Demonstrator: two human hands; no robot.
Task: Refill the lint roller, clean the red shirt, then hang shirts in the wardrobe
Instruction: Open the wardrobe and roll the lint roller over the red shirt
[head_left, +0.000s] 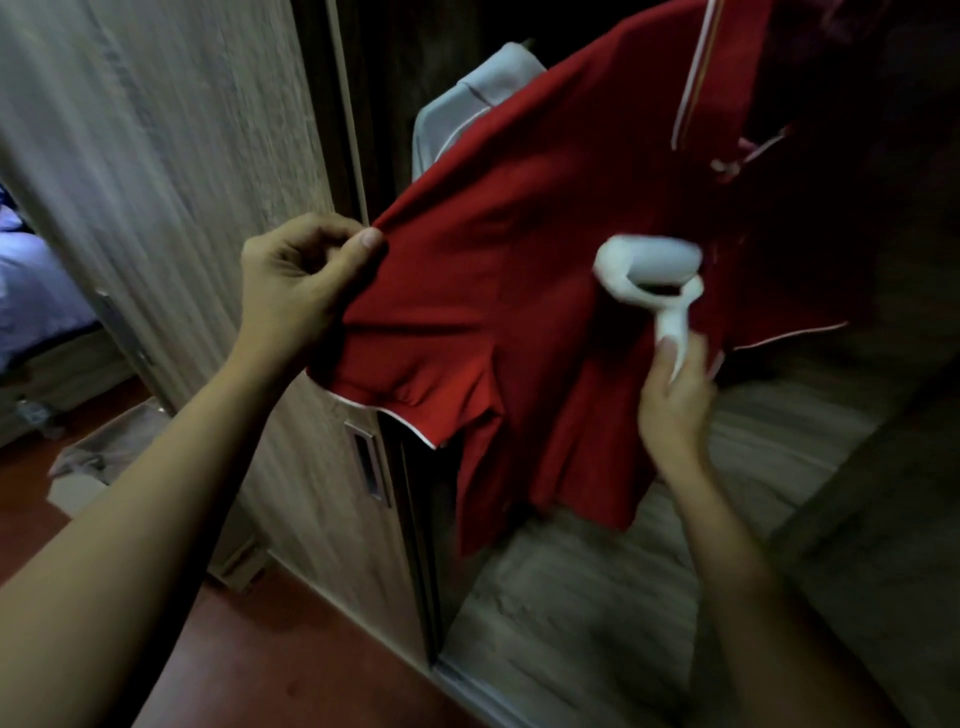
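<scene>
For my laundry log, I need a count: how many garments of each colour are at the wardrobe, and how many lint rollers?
red shirt: 1
light grey garment: 1
white lint roller: 1
Total: 3

Nothing here can be read as text, label, brand or number. The shirt (545, 270), the roller (644, 260) and the wardrobe door (208, 156) carry no legible marks, and blur smears any fine detail.
</scene>
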